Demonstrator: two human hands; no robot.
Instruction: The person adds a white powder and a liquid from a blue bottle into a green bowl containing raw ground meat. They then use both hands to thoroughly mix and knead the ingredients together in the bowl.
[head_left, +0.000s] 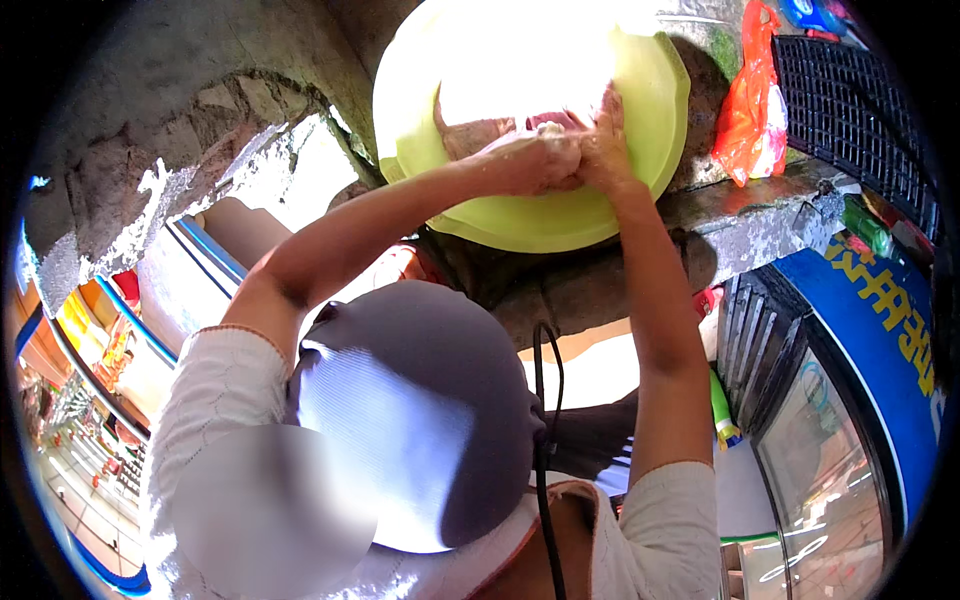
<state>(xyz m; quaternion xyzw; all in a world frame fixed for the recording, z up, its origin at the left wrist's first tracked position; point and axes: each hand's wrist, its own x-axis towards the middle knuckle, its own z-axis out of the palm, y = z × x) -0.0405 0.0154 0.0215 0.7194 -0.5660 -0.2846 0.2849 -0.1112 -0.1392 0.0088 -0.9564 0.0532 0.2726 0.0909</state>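
Note:
A yellow-green plastic basin (525, 229) stands at the top middle, its inside and far part washed out by glare. My left hand (536, 161) is over the basin's near part, its fingers curled beside my right hand. My right hand (606, 146) touches or nearly touches it, fingers pointing away from me. A small pinkish thing (551, 120) shows by the fingers; what it is, and whether either hand grips it, I cannot tell. Both forearms reach over the near rim from short white knitted sleeves.
A red plastic bag (746, 112) and a black plastic crate (847, 105) lie right of the basin, near a rough concrete ledge (772, 217). A glass-doored cabinet (825, 450) stands lower right. Rounded grey fabric (420, 352) and a black cable (541, 450) are below the basin.

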